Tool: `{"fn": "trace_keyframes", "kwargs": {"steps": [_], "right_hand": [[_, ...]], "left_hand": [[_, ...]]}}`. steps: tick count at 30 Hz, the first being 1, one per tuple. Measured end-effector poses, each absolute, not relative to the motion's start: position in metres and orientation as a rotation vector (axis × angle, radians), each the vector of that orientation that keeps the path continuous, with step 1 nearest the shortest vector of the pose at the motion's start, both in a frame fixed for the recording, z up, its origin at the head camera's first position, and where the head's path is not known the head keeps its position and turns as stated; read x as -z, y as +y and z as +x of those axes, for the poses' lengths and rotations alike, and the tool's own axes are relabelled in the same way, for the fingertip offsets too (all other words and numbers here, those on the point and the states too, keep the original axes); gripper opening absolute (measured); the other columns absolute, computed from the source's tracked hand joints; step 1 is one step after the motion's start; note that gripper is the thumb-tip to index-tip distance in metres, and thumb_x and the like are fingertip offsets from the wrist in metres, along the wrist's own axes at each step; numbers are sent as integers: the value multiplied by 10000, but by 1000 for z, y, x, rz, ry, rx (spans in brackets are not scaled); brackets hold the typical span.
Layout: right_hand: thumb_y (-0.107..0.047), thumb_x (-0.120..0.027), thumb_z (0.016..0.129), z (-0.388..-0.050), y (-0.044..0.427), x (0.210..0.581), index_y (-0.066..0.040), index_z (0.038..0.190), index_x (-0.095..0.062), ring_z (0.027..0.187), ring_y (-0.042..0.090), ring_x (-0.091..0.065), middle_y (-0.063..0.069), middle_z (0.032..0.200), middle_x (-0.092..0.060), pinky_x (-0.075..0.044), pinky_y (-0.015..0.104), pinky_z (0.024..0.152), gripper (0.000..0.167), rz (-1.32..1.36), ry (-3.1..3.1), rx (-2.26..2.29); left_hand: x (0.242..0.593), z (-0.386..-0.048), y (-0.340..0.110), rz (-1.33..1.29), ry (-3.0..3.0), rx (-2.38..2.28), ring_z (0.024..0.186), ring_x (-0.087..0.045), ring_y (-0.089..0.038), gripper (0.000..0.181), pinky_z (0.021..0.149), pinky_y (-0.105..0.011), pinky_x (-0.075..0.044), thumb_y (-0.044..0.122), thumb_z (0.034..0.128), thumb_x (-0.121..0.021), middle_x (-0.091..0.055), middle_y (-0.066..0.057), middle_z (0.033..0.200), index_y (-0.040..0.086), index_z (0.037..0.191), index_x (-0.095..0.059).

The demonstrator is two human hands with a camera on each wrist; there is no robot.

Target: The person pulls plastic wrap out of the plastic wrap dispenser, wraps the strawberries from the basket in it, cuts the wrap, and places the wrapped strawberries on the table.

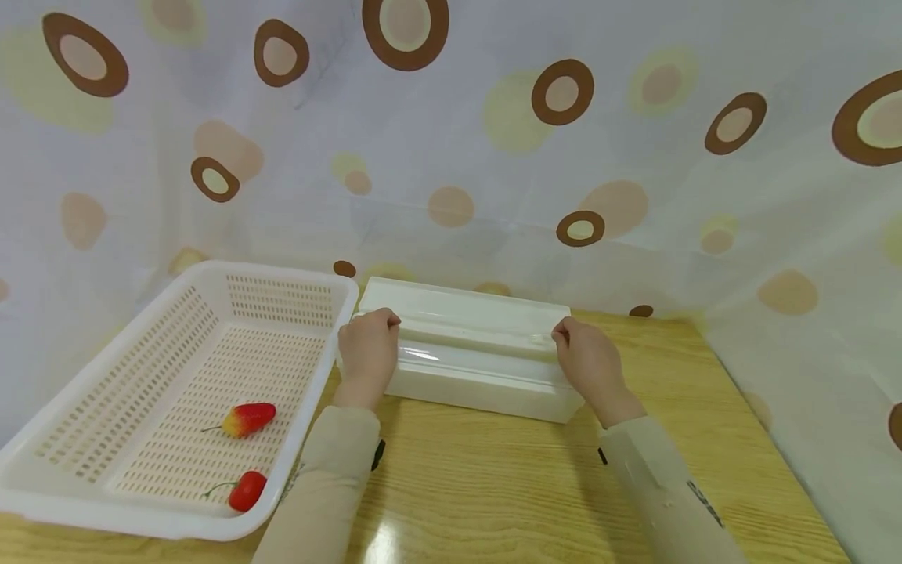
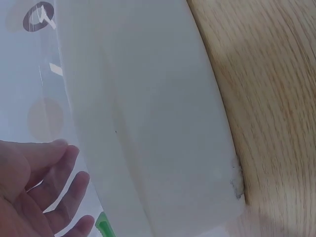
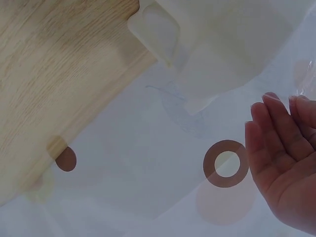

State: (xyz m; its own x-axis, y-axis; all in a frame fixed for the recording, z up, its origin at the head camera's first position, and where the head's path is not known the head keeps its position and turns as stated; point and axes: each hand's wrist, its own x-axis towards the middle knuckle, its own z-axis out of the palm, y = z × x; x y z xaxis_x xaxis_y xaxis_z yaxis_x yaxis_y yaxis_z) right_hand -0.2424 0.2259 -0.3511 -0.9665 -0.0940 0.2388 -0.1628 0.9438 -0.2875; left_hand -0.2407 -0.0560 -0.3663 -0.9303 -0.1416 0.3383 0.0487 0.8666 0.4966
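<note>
A long white box (image 1: pixel 479 392) lies on the table with its lid (image 1: pixel 465 305) raised behind it. My left hand (image 1: pixel 368 352) is at the box's left end and my right hand (image 1: pixel 590 364) at its right end. Clear film (image 2: pixel 49 89) shows at the left hand (image 2: pixel 44 190), pinched between thumb and forefinger. At the right hand (image 3: pixel 284 153), thumb and forefinger pinch clear film (image 3: pixel 307 84) too. How far the film reaches between the hands is hard to tell. A small green part (image 2: pixel 103 224) shows at the box's edge in the left wrist view.
To the left, a white perforated basket (image 1: pixel 306 423) stands close beside the box, holding a red-yellow pepper (image 1: pixel 248 420) and a round red one (image 1: pixel 247 491). A patterned curtain (image 1: pixel 451 141) hangs behind the wooden table (image 1: pixel 479 486) and along its right side.
</note>
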Motion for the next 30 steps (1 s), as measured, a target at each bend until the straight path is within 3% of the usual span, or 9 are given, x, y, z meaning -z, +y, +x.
{"fn": "trace_keyframes", "kwargs": {"steps": [14,21,25,30], "right_hand": [[-120,-458,976,-241,226,350,46,986,-580,680,243,-542,191,863,-621,-477,396,650,206,205,-2820,-582],[-116,-434,988,-240,225,352,61,1016,-554,771,280,-501,206,1007,-484,-448,387,684,216,188,-2774,-671],[-106,-427,988,-240,225,351,67,1027,-541,789,306,-517,225,979,-536,-449,418,716,211,183,-2739,-744],[-126,-409,996,-241,225,351,41,1013,-528,697,272,-542,202,894,-617,-429,361,641,206,185,-2703,-761]], "left_hand": [[358,-242,-55,141,-2651,816,889,-656,-261,136,872,-439,-417,199,915,-589,-722,-44,961,133,971,-695],[354,-244,-51,160,-2609,849,905,-658,-263,144,868,-442,-417,179,912,-590,-722,-43,975,132,990,-702],[352,-245,-51,151,-2559,850,878,-656,-275,137,833,-435,-421,174,905,-603,-726,-45,954,127,972,-712],[349,-245,-52,160,-2526,842,854,-649,-290,136,814,-436,-424,188,900,-610,-730,-45,935,132,959,-719]]}}
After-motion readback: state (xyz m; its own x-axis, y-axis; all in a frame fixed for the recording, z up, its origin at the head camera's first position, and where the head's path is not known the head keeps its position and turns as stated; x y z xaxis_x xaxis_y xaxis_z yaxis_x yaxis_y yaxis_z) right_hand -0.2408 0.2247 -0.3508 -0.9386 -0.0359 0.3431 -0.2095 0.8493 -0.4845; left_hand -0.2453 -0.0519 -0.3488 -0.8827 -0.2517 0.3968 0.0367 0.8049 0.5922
